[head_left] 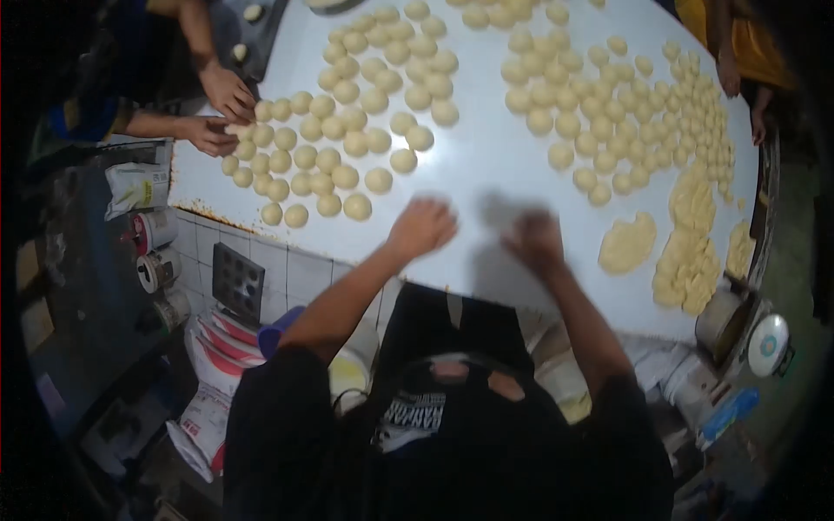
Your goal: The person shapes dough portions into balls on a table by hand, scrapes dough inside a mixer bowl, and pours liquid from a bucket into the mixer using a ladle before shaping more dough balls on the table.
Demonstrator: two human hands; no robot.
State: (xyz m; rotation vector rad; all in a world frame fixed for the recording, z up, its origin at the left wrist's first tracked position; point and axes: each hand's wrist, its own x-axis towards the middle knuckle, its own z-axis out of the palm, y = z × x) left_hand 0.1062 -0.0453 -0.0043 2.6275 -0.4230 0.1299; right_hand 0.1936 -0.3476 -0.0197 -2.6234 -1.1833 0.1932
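My left hand (424,227) is low over the white tabletop, just right of the nearest dough balls (357,207). Its fingers are curled together, and whatever lies under the palm is hidden. To the right of it, my right hand (533,240) is smeared by motion above the table, with a dark shadow beside it. I cannot make out its fingers or anything in them. Loose round dough balls (403,161) lie beyond my left hand. Right of my right hand rests a flat piece of dough (627,243), beside a larger lumpy dough mass (689,260).
At the left, a co-worker's hands (228,94) touch dough balls near a dark tray (252,39). Another person stands at the far right edge. Many smaller dough balls (695,122) cover the table's right side. A pot (719,319) stands by the near right corner.
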